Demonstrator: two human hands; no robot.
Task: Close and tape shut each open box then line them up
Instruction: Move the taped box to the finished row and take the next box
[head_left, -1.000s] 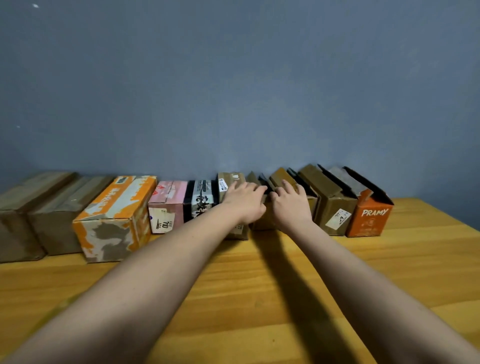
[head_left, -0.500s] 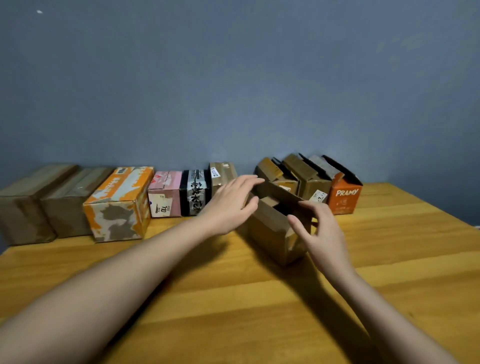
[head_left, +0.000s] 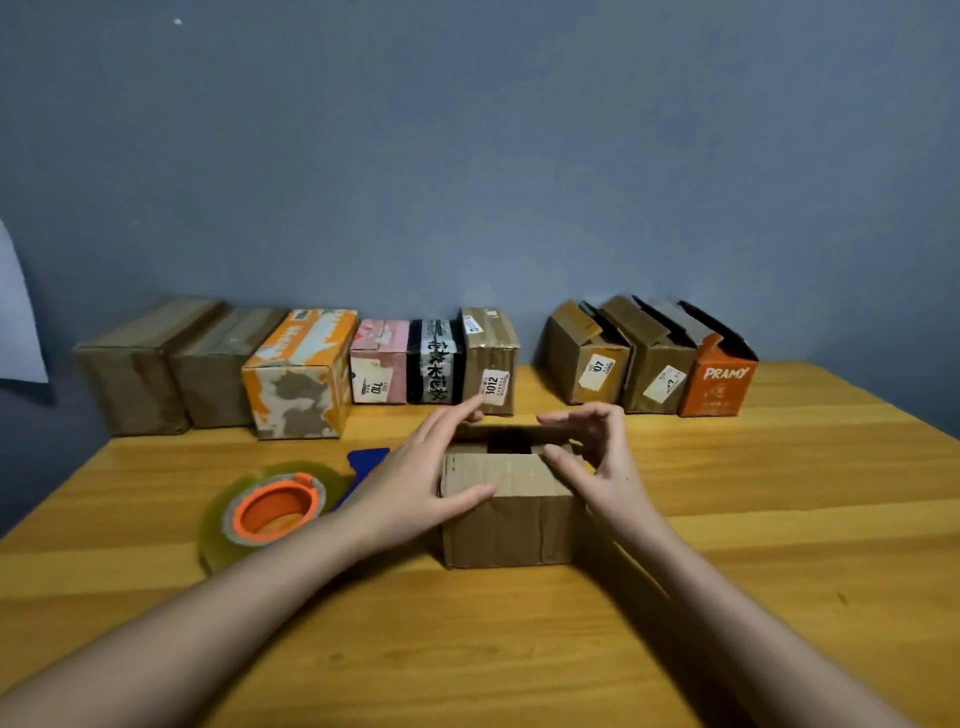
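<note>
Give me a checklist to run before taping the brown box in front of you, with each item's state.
1. Near flap of the brown box folded down: ok, under the left hand and right hand.
2. Far flap closed: not ok, a dark gap shows at the top.
3. Tape roll within reach: ok, lying on the table left of the box.
4. Free tape end found: cannot tell.
5. Slot in the row: ok, a gap beside the box labelled 3012.
</note>
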